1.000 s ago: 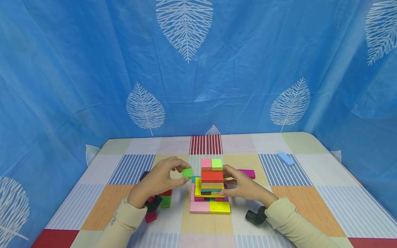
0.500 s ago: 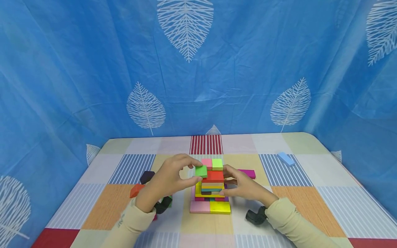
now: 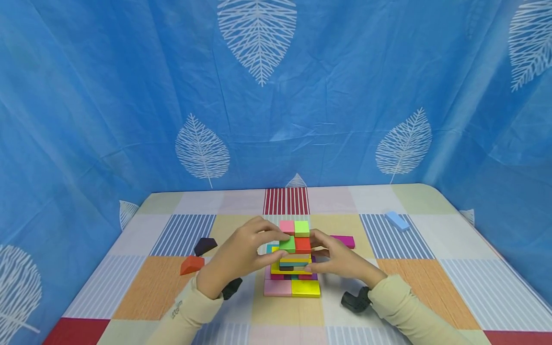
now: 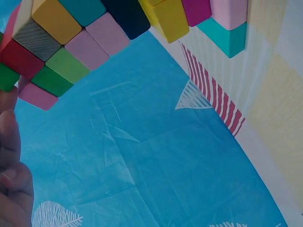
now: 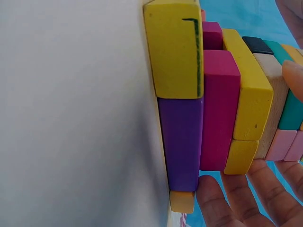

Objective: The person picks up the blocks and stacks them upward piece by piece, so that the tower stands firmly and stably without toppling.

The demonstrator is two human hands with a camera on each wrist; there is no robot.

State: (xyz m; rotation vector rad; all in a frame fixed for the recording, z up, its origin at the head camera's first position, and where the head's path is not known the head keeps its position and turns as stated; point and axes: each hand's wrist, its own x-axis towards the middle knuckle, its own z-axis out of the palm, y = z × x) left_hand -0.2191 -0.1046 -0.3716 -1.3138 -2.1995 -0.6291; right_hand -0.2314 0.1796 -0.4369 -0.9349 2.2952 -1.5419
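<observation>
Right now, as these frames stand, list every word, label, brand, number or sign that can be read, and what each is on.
None can be read.
Left sleeve: a small dark marking, too small and blurred to make out.
Yellow block in the right wrist view: a dark hooked line, not clearly a letter or number.

1. From the table's [image 3: 284, 316] near edge, we find room between the sleeves [image 3: 414, 306] up to the tower [image 3: 294, 261].
2. The left hand [image 3: 243, 250] and right hand [image 3: 340, 256] obstruct its two sides.
3. Toward the far right corner, we meet a blue block [image 3: 397, 221]; behind the far edge, a curtain [image 3: 302, 96].
</observation>
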